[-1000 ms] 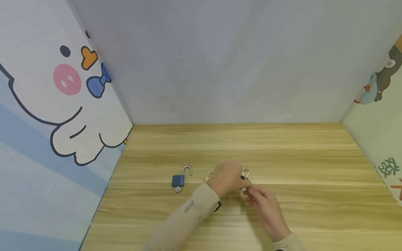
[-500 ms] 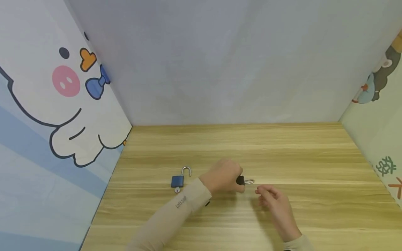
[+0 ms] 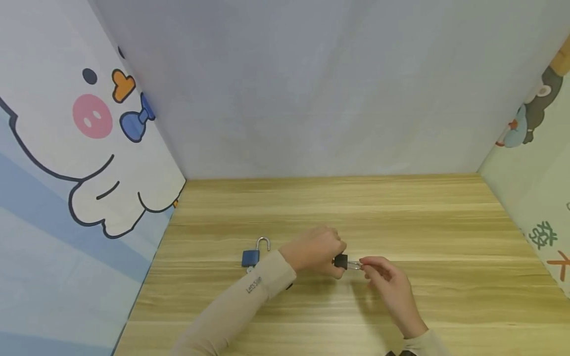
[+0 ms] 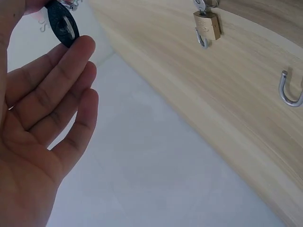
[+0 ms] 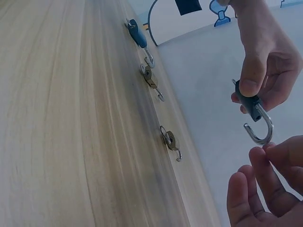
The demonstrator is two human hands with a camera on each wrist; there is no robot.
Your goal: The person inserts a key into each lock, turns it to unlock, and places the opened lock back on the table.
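My left hand (image 3: 313, 251) holds a black padlock (image 3: 341, 261) by its body, thumb on one side and fingers on the other. The padlock lies sideways in the air, its silver shackle (image 5: 265, 127) swung out with one end free of the body. My right hand (image 3: 392, 287) pinches the bend of that shackle between thumb and index fingertip. In the right wrist view, the left hand (image 5: 270, 61) is above and the right hand (image 5: 272, 184) below. The left wrist view shows the left palm (image 4: 47, 113), with the padlock (image 4: 62, 23) partly cut off.
An unlocked blue padlock (image 3: 250, 258) lies left on the wooden table (image 3: 401, 217), its key partly covered by the left sleeve. Two small brass padlocks (image 5: 150, 76) with keys lie along the table, hidden from the head view by the left arm. A grey wall (image 3: 329, 99) stands behind.
The left hand has turned the black padlock so its shackle points right. The right hand first moved away from the padlock, then came back and took hold of the shackle.
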